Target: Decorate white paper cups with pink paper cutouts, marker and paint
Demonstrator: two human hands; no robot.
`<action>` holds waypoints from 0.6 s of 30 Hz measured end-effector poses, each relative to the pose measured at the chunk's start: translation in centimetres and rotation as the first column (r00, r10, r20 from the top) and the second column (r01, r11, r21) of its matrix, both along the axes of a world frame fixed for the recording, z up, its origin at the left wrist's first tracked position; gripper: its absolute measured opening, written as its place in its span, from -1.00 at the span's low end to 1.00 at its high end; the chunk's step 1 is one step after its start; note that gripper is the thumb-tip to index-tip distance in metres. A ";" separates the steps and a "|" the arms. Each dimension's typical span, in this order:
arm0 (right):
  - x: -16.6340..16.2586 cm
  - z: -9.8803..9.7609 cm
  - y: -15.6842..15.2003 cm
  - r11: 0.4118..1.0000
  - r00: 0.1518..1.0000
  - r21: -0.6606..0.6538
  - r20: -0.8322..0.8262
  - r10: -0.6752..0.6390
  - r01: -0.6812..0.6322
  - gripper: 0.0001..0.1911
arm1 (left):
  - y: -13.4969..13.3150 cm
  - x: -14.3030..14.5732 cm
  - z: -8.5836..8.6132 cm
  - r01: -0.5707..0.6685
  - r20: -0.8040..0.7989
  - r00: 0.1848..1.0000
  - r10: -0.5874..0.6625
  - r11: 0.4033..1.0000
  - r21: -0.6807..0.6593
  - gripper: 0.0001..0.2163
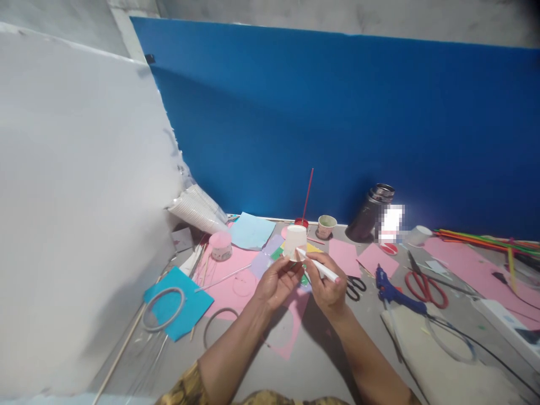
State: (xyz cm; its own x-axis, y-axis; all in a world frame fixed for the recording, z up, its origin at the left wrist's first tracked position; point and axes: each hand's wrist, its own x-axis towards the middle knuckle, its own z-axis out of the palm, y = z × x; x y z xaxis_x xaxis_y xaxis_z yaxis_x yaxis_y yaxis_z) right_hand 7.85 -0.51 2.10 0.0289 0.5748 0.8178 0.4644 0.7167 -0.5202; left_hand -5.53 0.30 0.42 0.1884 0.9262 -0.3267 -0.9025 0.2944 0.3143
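My left hand point(279, 282) grips a small white paper cup point(295, 241) upside down, its rim towards my fingers. In my right hand point(327, 284) is a white marker point(324, 267) with a pinkish end, and its tip meets the side of the cup near the rim. Pink paper point(242, 264) lies on the table under and left of my hands, with lilac and green pieces partly hidden behind them. Close to my right wrist are black scissor handles point(356, 288).
A blue glue gun point(396, 292), red-handled scissors point(426, 289) and a white power strip point(506, 326) lie at right. A dark flask point(367, 216) stands at the back. At left are stacked paper cups point(198, 208), a pink cup point(220, 246) and a ring point(163, 309) on blue paper.
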 end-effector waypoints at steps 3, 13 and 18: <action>0.2 -0.1 0.0 1.000 1.000 -0.021 -0.017 -0.020 0.020 -0.87 | 0.0 0.0 0.0 0.008 -0.008 1.000 -0.008 1.000 -0.007 -0.91; 0.5 -0.4 0.2 0.999 0.999 -0.032 0.023 -0.022 0.023 -0.84 | -0.1 0.0 0.2 0.004 -0.034 0.999 -0.004 1.000 -0.012 -0.90; 0.5 -0.4 0.2 0.999 1.000 -0.033 0.021 0.000 0.001 -0.85 | -0.1 0.1 0.4 0.012 -0.041 0.999 -0.012 1.000 -0.013 -0.88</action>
